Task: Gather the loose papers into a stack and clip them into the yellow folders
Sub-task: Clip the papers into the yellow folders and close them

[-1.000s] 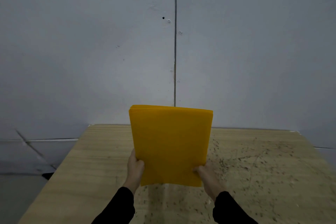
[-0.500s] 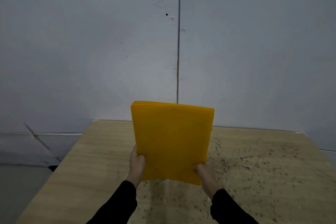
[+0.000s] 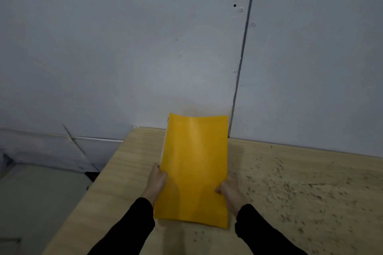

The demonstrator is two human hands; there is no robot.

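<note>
Gripping yellow folders (image 3: 194,167) at side edges: left hand (image 3: 156,182), right hand (image 3: 230,193); long axis toward wall (image 3: 124,47).

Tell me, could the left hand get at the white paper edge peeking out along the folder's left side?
Probably yes. The left hand grips the yellow folder just below that white paper edge, nothing between them; the right hand holds the other side.

light: dim, even | focus: soft, slight motion blur | edges: wide-angle bending | shadows: faint
</note>
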